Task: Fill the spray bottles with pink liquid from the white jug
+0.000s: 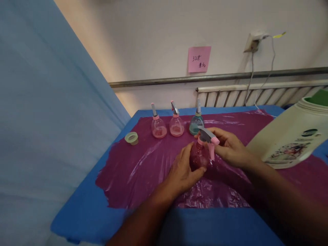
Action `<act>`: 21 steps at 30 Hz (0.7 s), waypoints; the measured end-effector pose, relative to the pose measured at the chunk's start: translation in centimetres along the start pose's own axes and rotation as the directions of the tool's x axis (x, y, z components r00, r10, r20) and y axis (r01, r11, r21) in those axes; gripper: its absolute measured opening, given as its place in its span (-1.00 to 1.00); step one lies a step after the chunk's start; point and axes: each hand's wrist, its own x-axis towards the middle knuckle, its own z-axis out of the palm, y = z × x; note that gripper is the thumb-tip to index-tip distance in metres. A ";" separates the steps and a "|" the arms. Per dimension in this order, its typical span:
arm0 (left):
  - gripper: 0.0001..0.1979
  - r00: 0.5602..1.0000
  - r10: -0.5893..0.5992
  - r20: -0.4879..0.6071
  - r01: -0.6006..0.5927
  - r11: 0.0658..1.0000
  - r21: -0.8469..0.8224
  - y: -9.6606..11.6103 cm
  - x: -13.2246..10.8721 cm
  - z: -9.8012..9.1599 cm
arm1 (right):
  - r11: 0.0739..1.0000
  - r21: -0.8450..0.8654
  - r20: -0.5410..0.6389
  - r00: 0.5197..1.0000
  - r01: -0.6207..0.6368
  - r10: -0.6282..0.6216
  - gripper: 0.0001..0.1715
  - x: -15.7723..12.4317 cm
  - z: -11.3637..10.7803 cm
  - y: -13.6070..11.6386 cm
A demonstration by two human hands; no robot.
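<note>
A clear pink spray bottle [199, 156] stands before me on purple plastic sheeting [143, 171]. My left hand [182, 169] is wrapped round its body from the left. At its neck, my right hand [228, 145] grips the grey and pink trigger head [208, 136], fingers behind it. Just beyond are three more spray bottles: a pink-collared one [159, 128], a second pink-collared one [176, 126] and a teal one [196, 123]. The pink-collared pair hold a little pink liquid at the bottom.
A large pale green jug [289, 136] with a green top stands tilted at the right. A small pale green cap [131, 137] lies at the left. Behind the table run a metal rail [164, 81] and a wall socket [255, 41] with cords. A blue curtain [51, 102] hangs at left.
</note>
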 end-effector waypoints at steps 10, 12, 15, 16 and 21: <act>0.05 1.000 0.025 0.016 -0.024 0.999 -0.035 0.0 -0.1 -0.1 | 0.991 0.097 0.052 0.995 -0.089 0.084 -0.53 -1.1 0.2 2.6; 0.04 1.000 0.012 0.016 -0.011 0.999 -0.051 0.1 -0.1 -0.1 | 0.996 0.055 0.050 0.997 -0.068 0.065 -0.55 -1.1 0.2 2.5; 0.03 1.000 -0.006 0.018 0.007 0.998 -0.060 0.1 -0.1 0.0 | 0.999 -0.014 0.044 0.999 -0.031 0.032 -0.59 -1.2 0.0 2.3; 0.03 1.000 -0.011 0.017 0.012 0.998 -0.061 0.1 -0.1 0.0 | 0.999 -0.036 0.045 0.999 -0.020 0.022 -0.60 -1.3 0.0 2.3; 0.02 1.000 -0.006 0.011 0.007 0.998 -0.056 0.0 0.1 0.1 | 0.996 -0.085 -0.008 1.000 0.005 -0.005 -0.62 -1.4 0.1 2.7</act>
